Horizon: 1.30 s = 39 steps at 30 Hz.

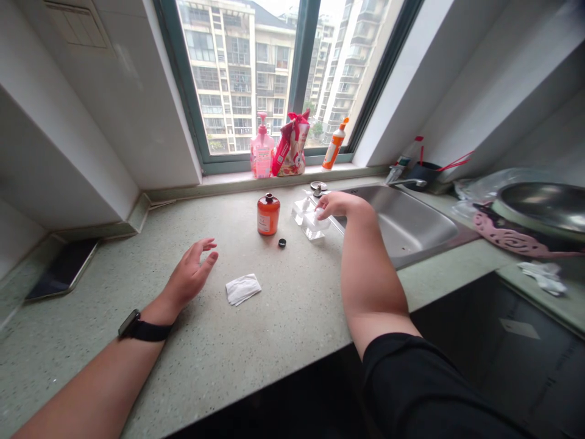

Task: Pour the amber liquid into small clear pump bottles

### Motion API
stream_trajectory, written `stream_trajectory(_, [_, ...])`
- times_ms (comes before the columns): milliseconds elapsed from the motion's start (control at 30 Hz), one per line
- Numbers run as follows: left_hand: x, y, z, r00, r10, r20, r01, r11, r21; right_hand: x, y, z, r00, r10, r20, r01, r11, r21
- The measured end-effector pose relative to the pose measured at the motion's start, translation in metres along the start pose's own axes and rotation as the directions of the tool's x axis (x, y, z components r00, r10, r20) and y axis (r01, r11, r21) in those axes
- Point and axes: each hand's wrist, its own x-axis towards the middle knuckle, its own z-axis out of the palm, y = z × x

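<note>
My right hand [340, 206] reaches to the sink's left edge, its fingers closed at the white top of a clear square bottle [315, 230]. Right behind stands another clear bottle [301, 210] with a whitish pump top. To their left is an orange-brown bottle [267, 214], upright and without a cap, with a pale label. A small black cap [282, 242] lies in front of it. My left hand [191, 271], a black watch on its wrist, hovers over or rests on the counter, fingers apart and holding nothing. Near it lies a folded white tissue [243, 289].
A steel sink [411, 244] with a faucet [404, 182] is at right. On the sill stand a pink pump bottle [262, 152], a red bag [292, 146] and an orange bottle [335, 146]. A dark phone-like slab [64, 268] lies left; a metal pan [543, 204] sits far right.
</note>
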Motion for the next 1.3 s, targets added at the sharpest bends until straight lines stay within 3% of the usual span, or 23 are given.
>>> stream_trajectory(300, [0.001,-0.001,0.001,1.0,0.004,-0.003,-0.004,1.0,0.01,-0.004,0.002,-0.002,1.0,0.011,0.007,-0.011,0.999,0.046])
stream_trajectory(433, [0.0,-0.001,0.001,1.0,0.017,-0.012,-0.017,1.0,0.003,-0.018,-0.003,-0.01,0.99,-0.045,-0.134,0.066,0.986,0.155])
stream_trajectory(500, [0.0,-0.002,0.001,1.0,0.022,-0.015,-0.022,1.0,-0.001,-0.025,-0.013,-0.012,0.946,-0.108,-0.307,0.181,0.959,0.218])
stream_trajectory(600, [-0.001,-0.004,0.001,1.0,0.026,-0.009,-0.026,1.0,-0.005,-0.027,-0.037,-0.008,0.794,-0.205,-0.573,0.413,0.872,0.261])
stream_trajectory(667, [-0.002,-0.004,0.002,0.999,0.033,-0.007,-0.034,0.999,-0.003,-0.024,-0.054,-0.002,0.715,-0.257,-0.65,0.541,0.793,0.28])
stream_trajectory(767, [-0.003,-0.003,0.002,0.999,0.049,-0.011,-0.049,0.999,0.004,-0.013,-0.074,0.014,0.701,-0.319,-0.637,0.621,0.713,0.326])
stream_trajectory(933, [-0.003,0.0,0.003,0.999,0.052,-0.007,-0.052,0.999,0.016,0.009,-0.098,0.049,0.793,-0.352,-0.497,0.554,0.758,0.346])
stream_trajectory(1000, [-0.003,0.001,0.003,0.999,0.051,-0.013,-0.051,0.999,0.016,0.015,-0.105,0.059,0.804,-0.371,-0.465,0.55,0.761,0.344])
stream_trajectory(1167, [-0.004,0.002,0.004,0.998,0.063,-0.028,-0.062,0.998,0.009,0.018,-0.116,0.069,0.756,-0.409,-0.511,0.607,0.729,0.315])
stream_trajectory(1300, [-0.005,0.001,0.005,0.996,0.082,-0.039,-0.083,0.996,-0.021,0.015,-0.13,0.08,0.693,-0.515,-0.504,0.686,0.687,0.242])
